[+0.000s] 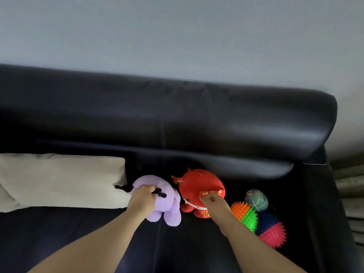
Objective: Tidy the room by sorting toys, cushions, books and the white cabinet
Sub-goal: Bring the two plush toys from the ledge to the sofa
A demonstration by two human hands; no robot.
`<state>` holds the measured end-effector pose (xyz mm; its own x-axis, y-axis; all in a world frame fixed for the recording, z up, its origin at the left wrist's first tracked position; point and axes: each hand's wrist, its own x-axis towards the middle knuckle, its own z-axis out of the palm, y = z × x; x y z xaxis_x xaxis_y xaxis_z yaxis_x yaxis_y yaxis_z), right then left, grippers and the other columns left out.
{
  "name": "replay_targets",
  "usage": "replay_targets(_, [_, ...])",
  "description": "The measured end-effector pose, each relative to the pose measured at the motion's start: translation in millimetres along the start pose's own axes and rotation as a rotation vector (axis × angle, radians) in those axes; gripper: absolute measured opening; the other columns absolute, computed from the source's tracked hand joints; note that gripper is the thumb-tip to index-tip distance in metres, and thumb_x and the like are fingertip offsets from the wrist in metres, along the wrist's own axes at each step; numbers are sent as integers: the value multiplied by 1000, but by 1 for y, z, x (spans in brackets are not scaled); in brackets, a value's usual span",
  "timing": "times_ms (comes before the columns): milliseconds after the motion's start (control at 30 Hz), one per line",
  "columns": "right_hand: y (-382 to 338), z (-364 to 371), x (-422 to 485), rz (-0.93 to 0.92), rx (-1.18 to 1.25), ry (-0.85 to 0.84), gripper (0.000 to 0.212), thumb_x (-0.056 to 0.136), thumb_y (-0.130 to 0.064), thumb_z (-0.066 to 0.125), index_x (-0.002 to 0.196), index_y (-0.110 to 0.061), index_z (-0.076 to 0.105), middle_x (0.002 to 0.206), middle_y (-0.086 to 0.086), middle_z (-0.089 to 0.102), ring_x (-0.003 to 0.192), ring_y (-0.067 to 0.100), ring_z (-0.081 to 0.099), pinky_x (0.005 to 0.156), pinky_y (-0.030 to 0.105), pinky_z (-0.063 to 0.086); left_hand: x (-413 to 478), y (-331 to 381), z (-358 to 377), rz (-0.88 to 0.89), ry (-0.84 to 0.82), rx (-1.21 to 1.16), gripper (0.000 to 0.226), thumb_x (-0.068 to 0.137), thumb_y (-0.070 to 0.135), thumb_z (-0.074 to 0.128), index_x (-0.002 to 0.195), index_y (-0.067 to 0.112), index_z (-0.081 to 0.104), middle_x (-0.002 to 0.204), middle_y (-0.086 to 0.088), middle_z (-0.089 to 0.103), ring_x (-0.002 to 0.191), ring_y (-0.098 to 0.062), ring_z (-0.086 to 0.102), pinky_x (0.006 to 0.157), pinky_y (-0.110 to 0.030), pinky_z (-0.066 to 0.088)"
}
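Beige cloth comes first at the far left: a cushion [59, 180] lies on the seat of the black leather sofa [177, 115] against the backrest, its left end cut off by the edge of the view. Just beside its right corner sits a purple plush toy [167, 207]. The left hand [142, 196] is closed over the toy's top, fingers curled round the fabric and one of its black trimmings; the toy's face is turned away under the hand and I cannot make it out. Touching it on the right is a red plush toy [197, 184] with gold embroidery. The right hand [211, 200] pinches its red-and-gold edge, fingertips buried in the cloth and hard to see. Next along, in the dark corner by the armrest, an orange-and-green spiky ball [245, 213] lies partly hidden behind the right forearm. A dull grey-green ball [256, 200] sits behind it, its markings blurred, and a blue-and-pink spiky ball [272, 231] in front.
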<state>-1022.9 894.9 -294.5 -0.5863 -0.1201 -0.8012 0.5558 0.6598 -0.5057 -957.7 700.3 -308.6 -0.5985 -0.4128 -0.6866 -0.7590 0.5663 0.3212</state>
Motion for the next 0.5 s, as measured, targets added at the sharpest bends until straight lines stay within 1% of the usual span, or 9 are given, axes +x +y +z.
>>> replay_targets(67, [-2, 0, 8, 22, -31, 41, 14, 93, -19, 48, 80, -15, 46, 78, -3, 48, 58, 6, 45, 42, 10, 33, 6, 8, 3, 42, 3, 35, 28, 98, 22, 40, 114, 22, 63, 112, -6, 64, 102, -23, 60, 85, -32, 48])
replay_targets(100, [-3, 0, 11, 35, -67, 95, 8, 91, -17, 49, 85, -14, 48, 87, 0, 50, 65, 9, 49, 44, 8, 35, 8, 11, 4, 68, 2, 33, 29, 98, 19, 40, 116, 21, 63, 115, -6, 63, 104, -22, 59, 86, -32, 48])
replay_targets(133, [-4, 1, 14, 46, -131, 166, 7, 89, -17, 50, 96, -13, 50, 101, 5, 51, 78, 15, 54, 55, 11, 41, 12, 12, 6, 103, 0, 36, 31, 97, 15, 40, 120, 20, 61, 120, -6, 61, 108, -22, 57, 89, -31, 47])
replay_targets(200, [-4, 1, 19, 37, -299, 358, 35, 84, -16, 53, 117, -9, 45, 121, 12, 43, 111, 30, 47, 86, 29, 42, 19, 8, 7, 155, -8, 92, 41, 95, 7, 40, 130, 23, 53, 131, -4, 52, 117, -21, 51, 95, -31, 46])
replay_targets(267, [-10, -1, 19, -47, -355, 488, 45, 78, -17, 57, 121, -12, 43, 129, 10, 37, 122, 31, 35, 99, 38, 34, 28, 1, 8, 198, -16, 249, 55, 92, 6, 43, 141, 30, 37, 149, -2, 31, 132, -22, 35, 102, -34, 42])
replay_targets(300, [-15, -3, 20, -97, -373, 491, 52, 76, -18, 59, 125, -18, 42, 134, 7, 33, 126, 29, 31, 102, 38, 31, 32, -2, 7, 216, -16, 333, 62, 91, 8, 47, 144, 32, 26, 154, -1, 18, 138, -25, 24, 105, -35, 38])
replay_targets(367, [-20, -5, 27, -171, -510, 392, 66, 75, -23, 61, 134, -31, 35, 145, 0, 21, 134, 26, 22, 108, 39, 26, 40, -4, 7, 221, -32, 449, 76, 90, 18, 56, 148, 31, 10, 158, -3, -1, 144, -28, 7, 109, -39, 31])
replay_targets(433, [-24, -6, 37, -193, -664, 242, 72, 75, -31, 64, 138, -39, 30, 149, -6, 17, 137, 25, 17, 109, 44, 25, 45, 0, 8, 243, -58, 546, 84, 87, 26, 61, 149, 29, 4, 158, -1, -9, 146, -28, -2, 112, -40, 25])
replay_targets(500, [-26, -5, 44, -188, -759, 161, 79, 74, -38, 67, 140, -43, 24, 149, -8, 18, 137, 26, 19, 106, 48, 28, 52, 5, 11, 279, -71, 612, 90, 85, 30, 63, 149, 28, 2, 158, -1, -9, 146, -27, -4, 114, -40, 22])
